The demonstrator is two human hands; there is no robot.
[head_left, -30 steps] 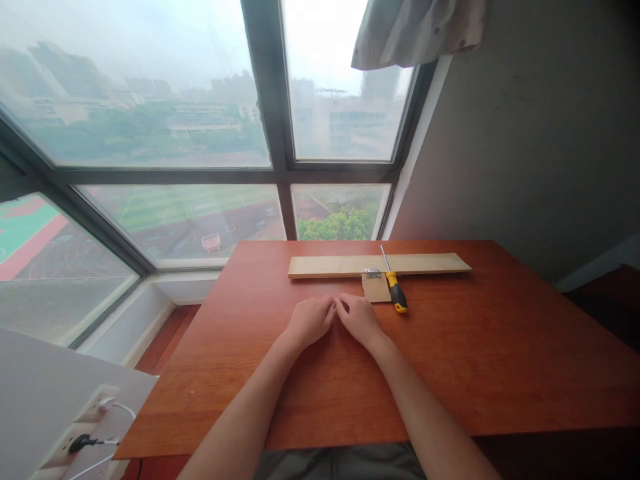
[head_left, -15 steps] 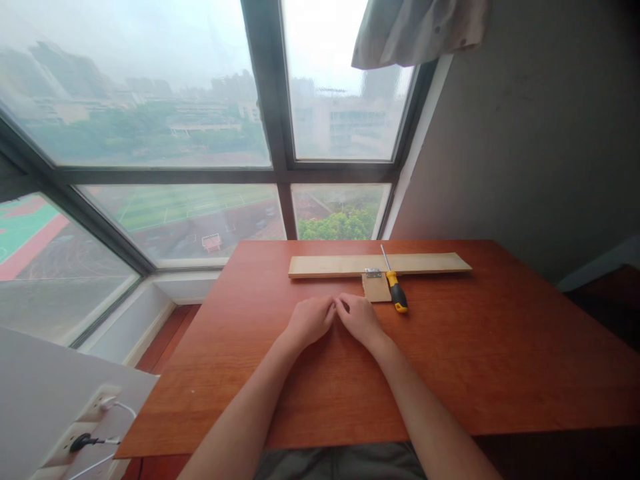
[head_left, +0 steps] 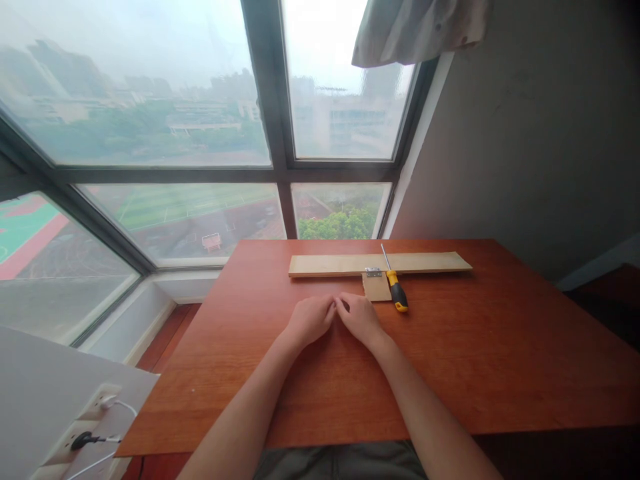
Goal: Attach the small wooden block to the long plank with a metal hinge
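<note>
My left hand (head_left: pixel 311 319) and my right hand (head_left: pixel 358 316) meet over the middle of the table, fingers curled and thumbs and fingertips together. Whatever lies between the fingertips, if anything, is too small or hidden to make out. Just beyond my right hand is a small square wooden piece (head_left: pixel 376 289). A metal hinge (head_left: pixel 373 272) joins it to the front edge of a long pale wooden board (head_left: pixel 330 265). A yellow and black screwdriver (head_left: pixel 397 292) lies beside the square piece, its shaft resting across the board and its tip pointing away from me.
The reddish-brown wooden table (head_left: pixel 500 360) reaches to large windows (head_left: pixel 175 213) at the back. A grey wall (head_left: pixel 515 133) stands to the right, with a curtain (head_left: pixel 420 30) above. Sockets with plugs and cords (head_left: pixel 83 440) are at the lower left.
</note>
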